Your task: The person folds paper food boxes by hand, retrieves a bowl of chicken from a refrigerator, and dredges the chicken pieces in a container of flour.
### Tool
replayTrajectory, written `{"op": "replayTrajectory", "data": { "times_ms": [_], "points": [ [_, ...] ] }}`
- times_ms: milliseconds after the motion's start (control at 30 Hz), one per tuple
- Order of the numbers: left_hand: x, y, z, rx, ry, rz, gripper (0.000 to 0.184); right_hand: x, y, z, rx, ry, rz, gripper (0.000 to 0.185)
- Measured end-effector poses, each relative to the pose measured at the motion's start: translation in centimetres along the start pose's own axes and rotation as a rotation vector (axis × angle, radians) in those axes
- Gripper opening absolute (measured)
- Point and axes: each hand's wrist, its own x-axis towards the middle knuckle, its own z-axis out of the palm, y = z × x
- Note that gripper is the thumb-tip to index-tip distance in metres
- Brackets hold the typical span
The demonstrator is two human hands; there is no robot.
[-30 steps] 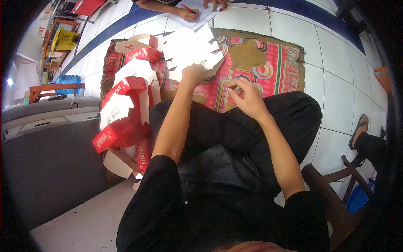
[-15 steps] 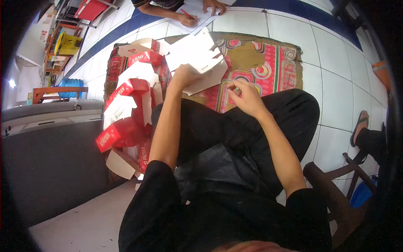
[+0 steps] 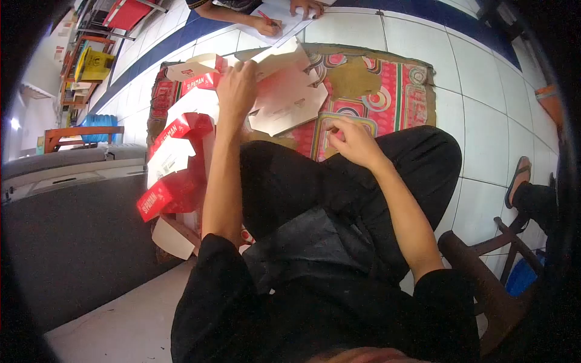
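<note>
Since the earlier frame, your left hand (image 3: 235, 97) had shifted left and away from your body, from over the flat carton blanks (image 3: 290, 103) to their left edge; your right hand (image 3: 358, 145) had held nearly the same position.

Left fingers: bent downward between the blanks and the red cartons (image 3: 174, 189). Whether they gripped an edge could not be told, as the back of the hand hid the contact. Right fingers: released, loosely curled, with no item visible in them, above the patterned mat (image 3: 356, 81) near your knee. This posture probably kept them clear of the left hand's path.

The blanks lay just right of the left fingers and forward-left of the right fingers, likely so that both hands could reach them. The cartons overlapped in a row from beside the left fingers back along your forearm, an arrangement that probably saved mat space.

Blank condition: pale face up, notched and angled edges, faint print, pink tint across the middle. Carton condition: glossy red panels with white "SI PAMAN" lettering, white flaps standing partly open.
</note>
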Motion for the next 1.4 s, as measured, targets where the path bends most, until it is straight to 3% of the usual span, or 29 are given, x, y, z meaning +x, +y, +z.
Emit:
{"op": "replayTrajectory", "data": {
  "times_ms": [67, 200, 267, 300, 367, 433, 467, 533, 700, 767, 800, 833, 900, 933, 967, 1033, 1167, 1233, 1267, 1400],
  "points": [
    [0.6, -0.2, -1.3, 0.045, 0.287, 0.143, 0.016, 0.1, 0.5, 0.2, -0.061, 0.007, -0.059, 0.025],
    [0.1, 1.8, -5.3, -0.008, 0.316, 0.082, 0.016, 0.2, 0.1, 0.0, -0.038, -0.047, -0.066, 0.031],
    [-1.9, 5.1, -8.3, -0.118, 0.217, 0.117, 0.019, 0.6, -0.2, 0.4, 0.420, -0.145, 0.337, 0.048],
    [-3.2, 6.8, -9.2, -0.222, 0.119, 0.145, 0.022, 0.5, -0.7, -0.1, 0.423, -0.143, 0.340, 0.048],
    [-5.6, 9.6, -9.1, -0.262, -0.006, 0.275, 0.027, 0.2, -2.3, -1.6, 1.077, -0.018, 0.272, 0.061],
    [-7.8, 12.3, -7.7, -0.389, -0.092, 0.384, 0.031, 0.4, -1.9, -2.0, 1.236, 0.085, 0.301, 0.066],
    [-9.0, 13.4, -6.3, -0.419, -0.099, 0.381, 0.031, 0.4, -2.4, -2.5, 1.239, 0.150, 0.342, 0.058],
    [-10.9, 15.0, -3.9, -0.434, -0.158, 0.327, 0.033, -0.1, -2.3, -2.8, 1.241, 0.217, 0.387, 0.051],
    [-11.8, 15.7, -3.3, -0.611, -0.216, 0.244, 0.037, -0.7, -0.6, -2.4, 0.720, 0.331, 0.149, 0.055],
    [-12.1, 16.3, -2.8, -1.033, -0.206, -0.027, 0.055, -0.9, -0.9, -2.4, 0.675, 0.265, 0.100, 0.055],
    [-11.7, 16.4, -3.6, -1.184, -0.313, -0.239, 0.060, -0.8, -1.5, -2.8, 0.622, 0.202, 0.053, 0.055],
    [-11.8, 16.3, -2.8, -1.395, -0.158, -0.319, 0.061, -0.5, -2.1, -2.9, 0.466, 0.232, -0.104, 0.052],
    [-11.0, 15.9, -2.6, -1.520, 0.114, -0.565, 0.056, -0.9, -3.5, -3.4, 0.302, 0.180, -0.198, 0.057],
    [-10.9, 14.1, -2.2, -1.648, 0.025, -0.536, 0.054, -1.0, -3.9, -3.3, 0.304, 0.188, -0.199, 0.057],
    [-11.5, 13.5, -1.5, -1.713, 0.092, -0.548, 0.051, -1.1, -4.3, -3.1, 0.281, 0.196, -0.209, 0.058],
    [-10.0, 14.8, -3.8, -1.635, 0.227, -0.831, 0.044, -1.1, -4.4, -3.3, 0.262, 0.212, -0.219, 0.061],
    [-11.2, 13.8, -1.8, -1.552, 0.293, -0.758, 0.045, -1.3, -3.9, -4.1, 0.303, 0.210, -0.177, 0.055],
    [-11.6, 14.3, -3.2, -1.488, 0.076, -0.691, 0.030, -1.6, -4.5, -4.2, 0.335, 0.199, -0.115, 0.053],
    [-11.5, 14.9, -3.8, -1.300, -0.011, -0.590, 0.031, -1.7, -5.3, -4.3, 0.214, 0.242, -0.133, 0.051],
    [-11.6, 17.4, -3.6, -1.064, 0.079, -0.358, 0.034, -2.0, -7.3, -5.1, 0.066, 0.281, -0.189, 0.055]
  ]
}}
